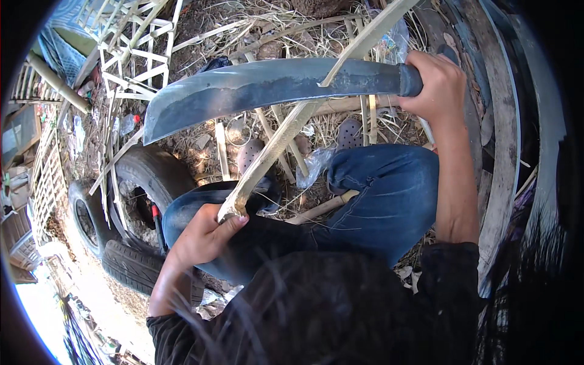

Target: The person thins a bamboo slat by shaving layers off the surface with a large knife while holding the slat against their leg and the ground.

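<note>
My right hand point(437, 85) is closed round the dark handle of a machete point(243, 91). Its long, broad blade reaches across to the left, with a worn grey surface and a squared, slanting tip. Near my left knee, my left hand point(210, 236) grips the lower end of a pale bamboo strip point(274, 146), thumb on top. The strip slants up and away to the right, beyond the picture's top edge. The blade crosses the strip at about its middle, and part of the strip shows over the blade. Whether the edge has cut into it I cannot tell.
Old tyres point(149, 176) lie left of my bent knees in jeans point(389, 194). A woven bamboo lattice point(137, 48) stands at the far left. Bamboo pieces, straw and a clear plastic bag point(313, 167) litter the ground round my clogs point(350, 134). Wooden planks point(502, 121) run along the right.
</note>
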The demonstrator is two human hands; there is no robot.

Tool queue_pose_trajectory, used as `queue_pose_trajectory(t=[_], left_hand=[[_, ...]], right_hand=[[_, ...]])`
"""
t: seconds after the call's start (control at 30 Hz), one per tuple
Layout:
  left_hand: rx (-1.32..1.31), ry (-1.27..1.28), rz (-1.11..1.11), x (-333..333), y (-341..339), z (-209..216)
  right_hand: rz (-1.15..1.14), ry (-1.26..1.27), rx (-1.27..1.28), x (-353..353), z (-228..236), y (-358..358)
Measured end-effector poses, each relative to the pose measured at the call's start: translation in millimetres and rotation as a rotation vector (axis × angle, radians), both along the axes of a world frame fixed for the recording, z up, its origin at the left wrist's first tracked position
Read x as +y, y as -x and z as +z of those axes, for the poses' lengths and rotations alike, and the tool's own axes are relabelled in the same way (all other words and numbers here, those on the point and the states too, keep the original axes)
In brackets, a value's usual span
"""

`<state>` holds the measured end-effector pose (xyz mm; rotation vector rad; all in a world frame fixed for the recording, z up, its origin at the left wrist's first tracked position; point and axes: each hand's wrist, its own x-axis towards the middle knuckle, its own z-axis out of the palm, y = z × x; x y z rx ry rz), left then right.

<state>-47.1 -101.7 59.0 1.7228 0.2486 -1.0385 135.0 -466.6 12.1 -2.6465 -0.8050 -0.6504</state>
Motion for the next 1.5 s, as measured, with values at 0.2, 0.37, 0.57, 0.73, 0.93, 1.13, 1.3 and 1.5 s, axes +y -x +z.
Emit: queue_pose_trajectory(t=[0.2,0.37,0.57,0.73,0.93,1.13,1.3,1.5], left_hand=[[-0.085,-0.056,-0.003,14,9,8],[0.198,-0.234,0.096,27,49,34],[0.069,-0.181,0.157,36,106,12],[0.009,0.015,0.360,32,69,-15],[-0.019,0.166,0.116,5,9,-23],[-0.091,0.234,0.073,-21,-10,-38],[-0.074,0.289,0.174,-36,-7,-46],[-0.113,0.368,0.251,-36,-6,-49]], right_hand=[[0.120,-0.018,-0.082,20,-1,-21],[-0.187,-0.019,0.027,20,-3,-42],[-0.604,-0.238,0.365,-10,-18,-52],[-0.169,-0.244,0.321,54,14,-28],[0.077,-0.210,0.377,56,17,-13],[0.172,-0.089,0.429,51,7,-10],[0.239,-0.175,0.363,68,8,0],[0.293,-0.003,0.429,92,12,7]])
